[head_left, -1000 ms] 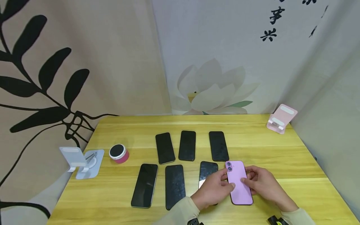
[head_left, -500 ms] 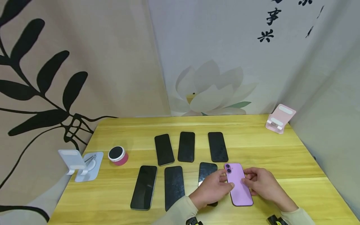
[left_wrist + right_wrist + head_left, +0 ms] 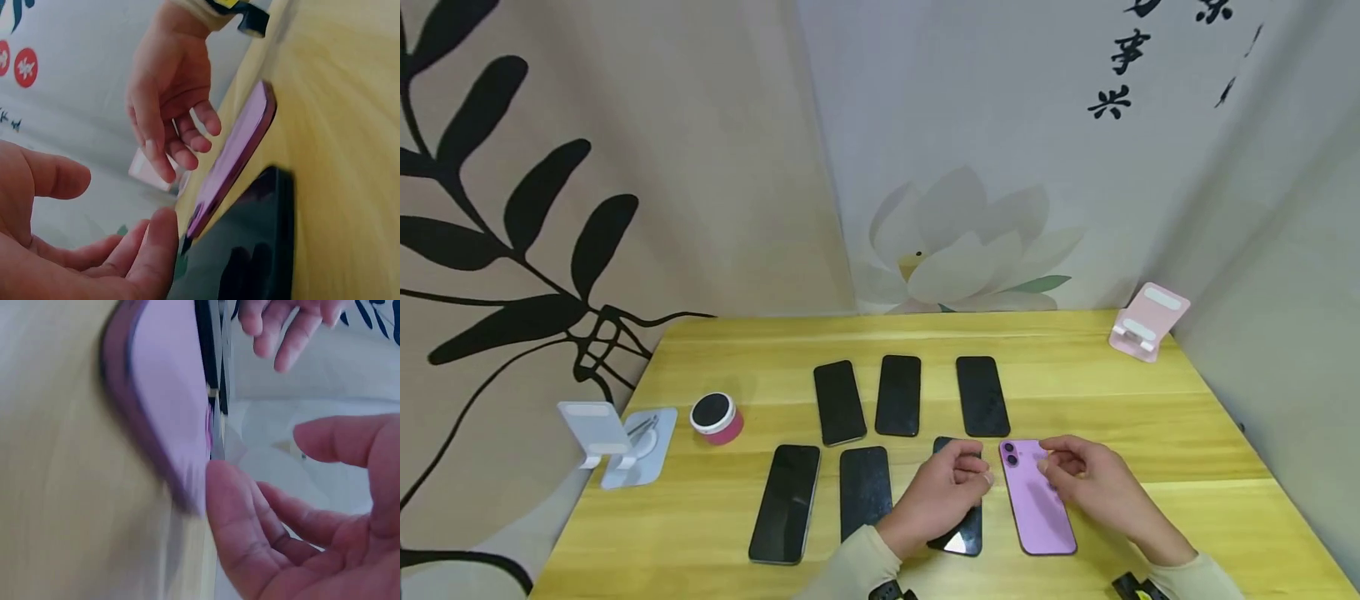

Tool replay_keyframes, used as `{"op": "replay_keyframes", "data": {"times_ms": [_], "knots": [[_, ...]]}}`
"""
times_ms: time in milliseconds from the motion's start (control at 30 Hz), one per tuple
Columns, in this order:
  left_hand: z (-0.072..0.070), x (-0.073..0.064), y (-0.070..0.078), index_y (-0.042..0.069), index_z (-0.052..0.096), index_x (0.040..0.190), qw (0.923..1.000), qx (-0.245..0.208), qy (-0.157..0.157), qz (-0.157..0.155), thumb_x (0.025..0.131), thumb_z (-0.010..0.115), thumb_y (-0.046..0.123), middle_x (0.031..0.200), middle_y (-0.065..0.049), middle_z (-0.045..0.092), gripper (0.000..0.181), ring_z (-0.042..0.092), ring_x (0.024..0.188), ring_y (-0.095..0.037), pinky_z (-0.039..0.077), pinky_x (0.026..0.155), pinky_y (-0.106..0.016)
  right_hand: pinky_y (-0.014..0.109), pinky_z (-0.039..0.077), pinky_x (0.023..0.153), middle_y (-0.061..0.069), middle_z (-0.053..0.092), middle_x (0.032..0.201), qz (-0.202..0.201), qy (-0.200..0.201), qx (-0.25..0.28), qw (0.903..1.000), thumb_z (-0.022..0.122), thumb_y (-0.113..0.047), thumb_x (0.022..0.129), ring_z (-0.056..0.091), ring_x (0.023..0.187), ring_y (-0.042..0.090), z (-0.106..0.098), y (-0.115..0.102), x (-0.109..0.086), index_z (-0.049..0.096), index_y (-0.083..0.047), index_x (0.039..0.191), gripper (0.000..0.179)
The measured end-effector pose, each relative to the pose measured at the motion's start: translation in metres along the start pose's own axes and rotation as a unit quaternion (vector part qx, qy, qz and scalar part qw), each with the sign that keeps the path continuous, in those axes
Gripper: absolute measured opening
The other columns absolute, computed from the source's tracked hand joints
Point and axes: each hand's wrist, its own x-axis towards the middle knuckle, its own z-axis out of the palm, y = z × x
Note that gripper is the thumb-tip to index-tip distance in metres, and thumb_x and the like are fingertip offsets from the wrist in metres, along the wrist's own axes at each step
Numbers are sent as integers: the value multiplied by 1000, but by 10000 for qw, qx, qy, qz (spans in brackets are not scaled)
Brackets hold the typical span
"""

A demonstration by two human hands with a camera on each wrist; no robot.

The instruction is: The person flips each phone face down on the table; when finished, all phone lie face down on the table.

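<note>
A purple phone (image 3: 1037, 517) lies on the wooden table, camera side up, at the right end of the near row. My right hand (image 3: 1097, 483) hovers over its upper right edge; in the right wrist view thumb and fingers (image 3: 234, 519) are apart with nothing between them. To the left, my left hand (image 3: 936, 496) is over a black phone (image 3: 964, 537) and covers part of it. The left wrist view shows its fingers (image 3: 159, 250) loosely bent, holding nothing, above the dark screen (image 3: 250, 237).
Two more dark phones (image 3: 785, 504) lie to the left in the near row, and three (image 3: 898, 396) form the far row. At the left are a pink-and-white round container (image 3: 718, 418) and a pale stand (image 3: 625, 442). A pink stand (image 3: 1150, 321) is at the back right.
Both hands held the purple phone by its sides before. Now they have let go: the left hand moved left over the black phone, the right lifted slightly. The purple phone stays on the table.
</note>
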Motion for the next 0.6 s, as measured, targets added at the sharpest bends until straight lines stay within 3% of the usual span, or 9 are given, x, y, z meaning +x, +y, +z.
{"op": "replay_keyframes", "data": {"times_ms": [133,333,467,600], "knots": [[-16,-4,-1,7,58,144,9992,211,337,109,103,69,27,123,-4,68,47,64,107,-12,57,94,-34,25,60,68,6,73,102,-475,-44,9,9989,75,-21,99,69,84,10,14,-12,2,68,2,131,40],[-36,-10,-6,5,57,145,9971,371,661,93,105,66,26,136,-13,64,46,61,125,-27,54,105,-50,25,60,75,9,74,113,-933,-347,212,9948,72,-22,102,71,93,14,30,-28,12,65,1,136,42],[-43,-16,-8,6,56,147,9960,470,748,-100,104,66,29,144,-15,60,49,55,134,-35,48,111,-60,32,64,72,21,69,124,-749,-868,829,9899,70,-19,103,72,96,25,40,-35,14,56,6,144,50],[-47,-22,-8,7,53,150,9961,423,676,-371,103,69,31,149,-18,56,55,55,137,-37,50,110,-60,38,66,71,28,59,138,-417,-1428,1314,9801,67,-20,105,72,99,29,49,-38,13,46,6,151,57]]}}
